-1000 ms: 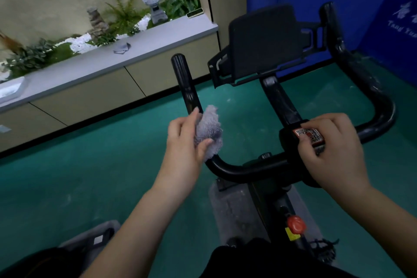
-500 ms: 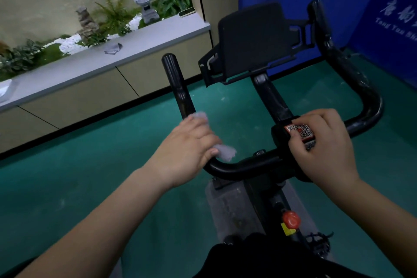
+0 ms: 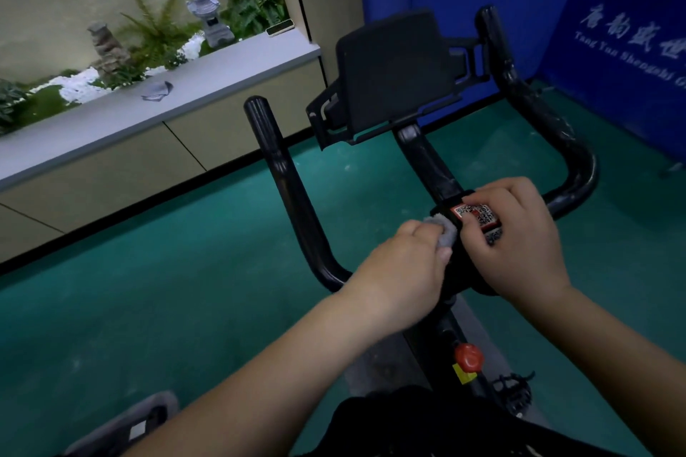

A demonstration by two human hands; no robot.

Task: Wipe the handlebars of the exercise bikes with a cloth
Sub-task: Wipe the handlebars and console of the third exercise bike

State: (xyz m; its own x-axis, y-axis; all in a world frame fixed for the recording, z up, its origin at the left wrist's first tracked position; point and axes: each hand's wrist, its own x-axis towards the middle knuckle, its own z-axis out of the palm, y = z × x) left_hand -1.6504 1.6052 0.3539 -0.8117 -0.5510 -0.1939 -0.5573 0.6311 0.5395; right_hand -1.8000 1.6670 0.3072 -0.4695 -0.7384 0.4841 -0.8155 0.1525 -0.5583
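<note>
A black exercise bike handlebar (image 3: 293, 197) curves up on the left and right in front of me. My left hand (image 3: 404, 271) is closed on a small grey cloth (image 3: 183, 234) pressed onto the lower crossbar, close to the centre clamp. Only a tuft of the cloth shows above my fingers. My right hand (image 3: 519, 245) grips the centre clamp of the bar, its thumb beside a red QR-code sticker (image 3: 477, 213). The two hands almost touch. A black tablet holder (image 3: 393, 74) stands above the stem.
A red knob (image 3: 468, 356) sits on the bike frame below my hands. A long grey ledge (image 3: 122, 115) with plants, stone lanterns and a folded grey cloth runs along the left wall. A blue banner (image 3: 631, 41) stands at the right. The floor is green.
My left hand has slid the cloth from the left bend of the handlebar rightward along the lower bar to the centre clamp. My right hand has stayed on the clamp.
</note>
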